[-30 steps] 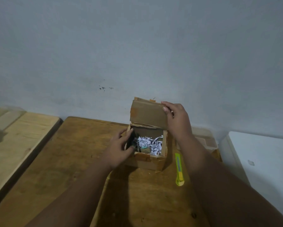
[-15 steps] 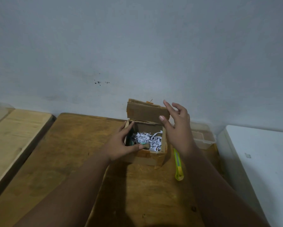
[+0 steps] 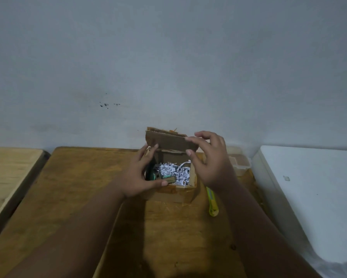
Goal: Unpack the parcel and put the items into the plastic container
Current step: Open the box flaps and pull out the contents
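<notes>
A small cardboard box (image 3: 168,190) stands on the wooden table (image 3: 72,187), its lid flap (image 3: 166,142) upright at the back. White shredded paper (image 3: 173,170) fills it, with a dark green item (image 3: 152,176) at the left and a small labelled piece (image 3: 170,179) near the front rim. My left hand (image 3: 137,177) grips the box's left side, thumb along the front rim. My right hand (image 3: 210,163) hovers over the box's right side, fingers apart, fingertips close to the flap. The clear plastic container (image 3: 238,166) sits behind my right hand, partly hidden.
A yellow utility knife (image 3: 213,204) lies on the table just right of the box. A white surface (image 3: 309,189) stands at the right and a lighter wooden table (image 3: 10,173) at the left. A grey wall runs close behind the box.
My right hand let go of the top of the lid flap and came down in front of it with fingers spread. My left hand stayed on the box's left side, its thumb shifting along the front rim.
</notes>
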